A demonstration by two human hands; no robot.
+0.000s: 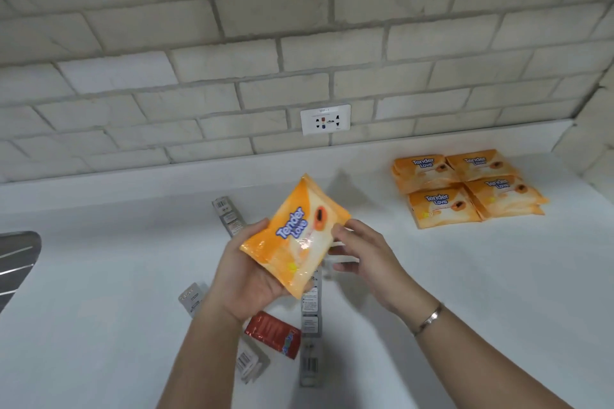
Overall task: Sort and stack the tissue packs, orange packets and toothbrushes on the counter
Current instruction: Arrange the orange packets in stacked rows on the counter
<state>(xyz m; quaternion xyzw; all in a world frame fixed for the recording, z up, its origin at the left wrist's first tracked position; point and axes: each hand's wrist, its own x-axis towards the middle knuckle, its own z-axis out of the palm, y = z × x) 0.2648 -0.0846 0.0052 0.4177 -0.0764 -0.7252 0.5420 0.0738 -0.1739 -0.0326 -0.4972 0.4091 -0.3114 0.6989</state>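
Head view: orange packet (pixel 294 236) gripped in left hand (pixel 247 276), right hand (pixel 362 252) fingertips open beside it.

left hand (pixel 247 276) grips orange packet (pixel 294 236) | right hand (pixel 363 254) touches its edge | above counter (pixel 465 276)

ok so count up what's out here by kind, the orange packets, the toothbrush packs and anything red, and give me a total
Orange packets: at least 5, one held in the left hand, four top packs showing in the group on the counter; some sit on others, so more may be hidden
Toothbrush packs: 4 visible
Red pack: 1
Total: at least 10
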